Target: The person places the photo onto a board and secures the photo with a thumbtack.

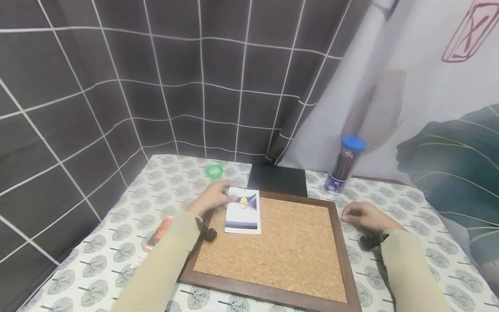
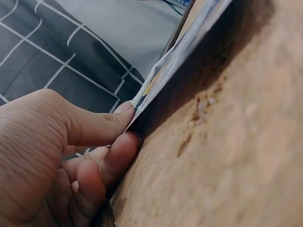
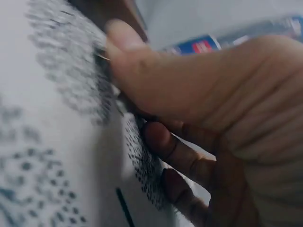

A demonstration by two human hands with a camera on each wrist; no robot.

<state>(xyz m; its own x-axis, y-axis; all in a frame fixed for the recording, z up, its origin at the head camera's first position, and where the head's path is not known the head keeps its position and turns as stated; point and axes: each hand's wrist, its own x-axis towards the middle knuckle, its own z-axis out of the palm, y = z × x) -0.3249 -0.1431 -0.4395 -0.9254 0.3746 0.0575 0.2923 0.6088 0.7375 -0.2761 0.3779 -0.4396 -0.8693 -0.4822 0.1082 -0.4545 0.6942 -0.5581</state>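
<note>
My left hand (image 1: 212,197) pinches the left edge of a white-bordered photo card (image 1: 241,220) between thumb and fingers. The card lies over the upper left of a cork board (image 1: 292,251) with a brown wooden frame; in the left wrist view the card (image 2: 163,78) is tilted, with a gap beneath it. A small yellow-green figure is printed on it. To the right of the frame, my right hand (image 1: 366,216) is low over the tablecloth. Its thumb and forefinger pinch something tiny; a thin golden pin tip (image 3: 104,57) shows by the thumb, the rest hidden.
A green tape ring (image 1: 214,171) lies at the back left. A black flat sheet (image 1: 277,180) sits behind the board. At the back right stands a clear jar (image 1: 343,167) with a blue lid, holding brown sticks. A red packet (image 1: 159,233) lies beside the left forearm.
</note>
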